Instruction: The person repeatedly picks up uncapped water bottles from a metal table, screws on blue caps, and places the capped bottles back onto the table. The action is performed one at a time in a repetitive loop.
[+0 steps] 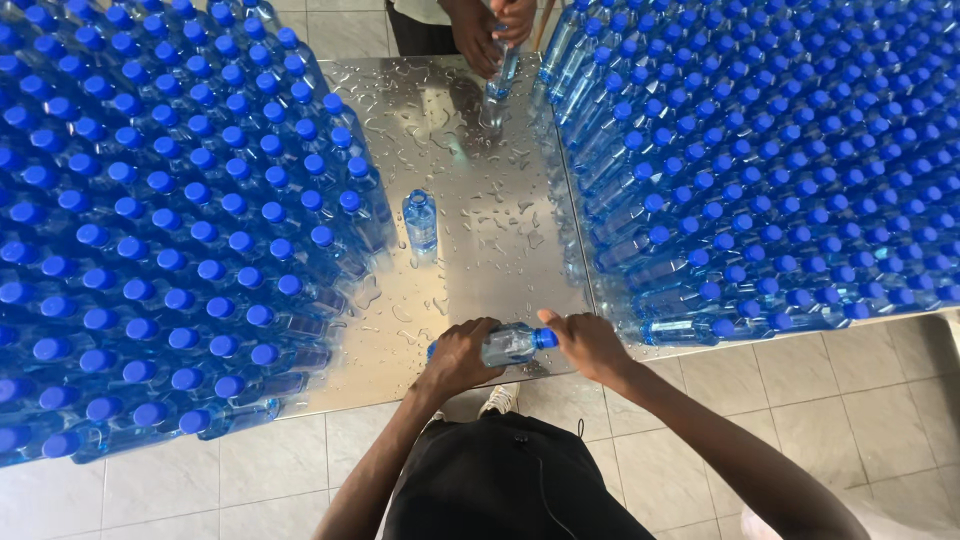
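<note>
A clear water bottle with a blue cap lies on its side between my hands at the near edge of a wet steel table. My left hand grips its body. My right hand is closed around its capped end. A second bottle stands upright alone in the middle of the table. At the far edge another person's hands hold a bottle upright.
Several blue-capped bottles stand packed in a block on the left and another block on the right. A narrow wet strip of table runs between them. Pale floor tiles lie below.
</note>
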